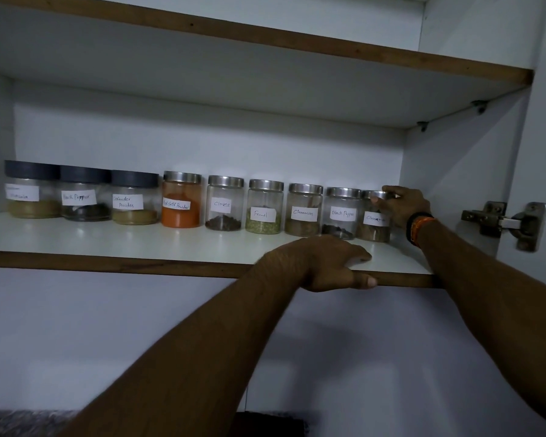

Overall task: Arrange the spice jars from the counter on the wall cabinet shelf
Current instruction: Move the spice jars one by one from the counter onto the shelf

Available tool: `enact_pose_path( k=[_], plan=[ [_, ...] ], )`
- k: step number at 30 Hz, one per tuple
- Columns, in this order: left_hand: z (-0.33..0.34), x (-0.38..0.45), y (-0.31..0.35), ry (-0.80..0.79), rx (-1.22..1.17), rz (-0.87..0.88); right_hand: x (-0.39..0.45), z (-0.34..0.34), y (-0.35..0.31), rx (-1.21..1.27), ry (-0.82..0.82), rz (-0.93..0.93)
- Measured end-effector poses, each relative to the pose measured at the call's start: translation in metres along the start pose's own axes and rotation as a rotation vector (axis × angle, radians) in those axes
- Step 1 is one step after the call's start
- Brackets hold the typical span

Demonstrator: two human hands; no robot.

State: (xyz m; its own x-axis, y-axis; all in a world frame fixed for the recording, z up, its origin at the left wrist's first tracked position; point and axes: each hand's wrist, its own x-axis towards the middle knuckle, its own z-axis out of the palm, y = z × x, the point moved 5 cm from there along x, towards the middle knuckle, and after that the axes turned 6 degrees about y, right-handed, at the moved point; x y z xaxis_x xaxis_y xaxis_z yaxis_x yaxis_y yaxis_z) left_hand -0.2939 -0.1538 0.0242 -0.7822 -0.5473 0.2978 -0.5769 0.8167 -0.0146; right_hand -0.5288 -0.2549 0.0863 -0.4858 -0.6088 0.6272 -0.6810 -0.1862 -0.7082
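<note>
White laminate shelf [114, 244] with a brown wooden front edge runs across an open wall cabinet. Nine labelled spice jars stand upright in a row along its back. From the left: three with dark lids, then a red chilli powder jar [181, 200], cloves jar [224, 203], fennel jar [264, 207], cinnamon jar [304, 210], black pepper jar [342, 213] and, last on the right, a second cinnamon jar [374, 220], all with steel lids. The right hand [402, 206], wearing wrist bands [418, 227], curls its fingers around that last jar's lid. The left hand [331, 263] grips the shelf's front edge, fingers on top, thumb underneath. A metal hinge [501, 223] sits on the right wall.
</note>
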Motion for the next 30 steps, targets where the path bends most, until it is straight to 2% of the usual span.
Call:
enact_pose_path(
  k=[7, 12, 16, 25, 30],
  plan=[
    [-0.002, -0.002, 0.002, -0.003, -0.012, -0.017, -0.006, 0.001, 0.003, -0.001, 0.015, 0.017],
    [-0.002, -0.001, 0.003, -0.01, -0.011, -0.028, -0.019, -0.013, 0.003, -0.002, 0.096, 0.078],
    [-0.002, -0.002, 0.005, -0.003, -0.004, -0.032, -0.041, -0.03, -0.002, -0.04, 0.133, 0.017],
    [0.0, -0.013, 0.007, 0.016, 0.114, -0.116, -0.098, -0.05, -0.025, -0.183, 0.003, -0.111],
    [0.004, -0.032, 0.011, 0.109, 0.207, -0.218, -0.136, -0.048, -0.034, -0.244, -0.042, -0.211]
  ],
)
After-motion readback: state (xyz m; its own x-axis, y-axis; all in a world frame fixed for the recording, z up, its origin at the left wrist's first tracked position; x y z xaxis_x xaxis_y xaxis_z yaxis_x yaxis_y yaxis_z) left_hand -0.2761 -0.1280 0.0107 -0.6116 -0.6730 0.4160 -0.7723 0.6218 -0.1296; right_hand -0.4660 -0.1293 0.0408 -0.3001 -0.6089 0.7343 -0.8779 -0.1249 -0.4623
